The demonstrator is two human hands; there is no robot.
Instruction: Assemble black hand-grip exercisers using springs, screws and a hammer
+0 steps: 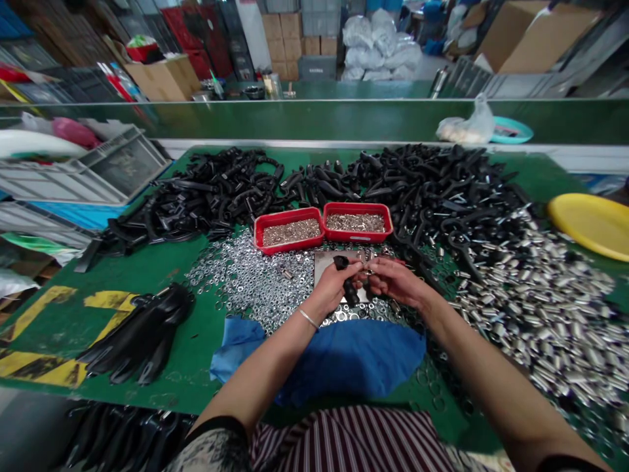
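Note:
Just above a small metal plate (322, 263), my left hand (334, 285) is closed round a black plastic handle (350, 293), whose ends stick out past the fingers. Close against it, my right hand (396, 280) pinches a small shiny metal piece (366, 260) at the fingertips; its exact kind is too small to make out. The two hands meet at the fingertips. Loose metal washers (265, 282) lie around the plate. Behind the hands stand two red trays, the left tray (265, 250) and the right tray (358, 238), both holding tiny metal parts.
Black plastic handles (211, 190) are heaped along the back of the green table (196, 354). Metal sleeves (555, 308) spread over the right side. A blue cloth (339, 360) lies in front, finished-looking black handles (147, 334) at left, a yellow plate (594, 223) at far right.

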